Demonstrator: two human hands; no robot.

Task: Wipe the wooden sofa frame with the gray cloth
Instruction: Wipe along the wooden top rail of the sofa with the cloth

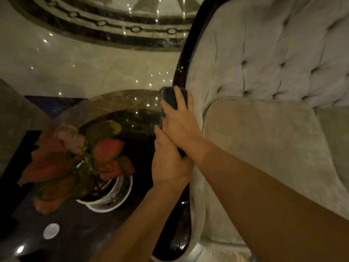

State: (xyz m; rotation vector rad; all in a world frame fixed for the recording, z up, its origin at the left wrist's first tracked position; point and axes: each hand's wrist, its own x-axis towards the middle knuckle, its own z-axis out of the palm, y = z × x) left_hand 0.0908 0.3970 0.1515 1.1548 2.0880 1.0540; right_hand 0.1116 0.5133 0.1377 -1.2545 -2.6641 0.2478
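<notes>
The sofa's dark glossy wooden frame (pixel 184 59) runs as a curved rail from the top centre down to the bottom centre, along the left edge of the beige tufted upholstery. The gray cloth (pixel 170 98) is draped over this rail at mid-height. My right hand (pixel 181 121) presses flat on the cloth, fingers spread over it and gripping it against the rail. My left hand (pixel 168 161) is just below, closed around the rail and touching my right wrist. The stretch of frame under both hands is hidden.
A side table (pixel 79 229) with a dark shiny top stands to the left of the sofa arm. On it are a white pot (pixel 111 199) with red and green leaves and a small white round disc (pixel 51 231). The beige seat cushion (pixel 264 140) lies to the right. Polished marble floor lies beyond.
</notes>
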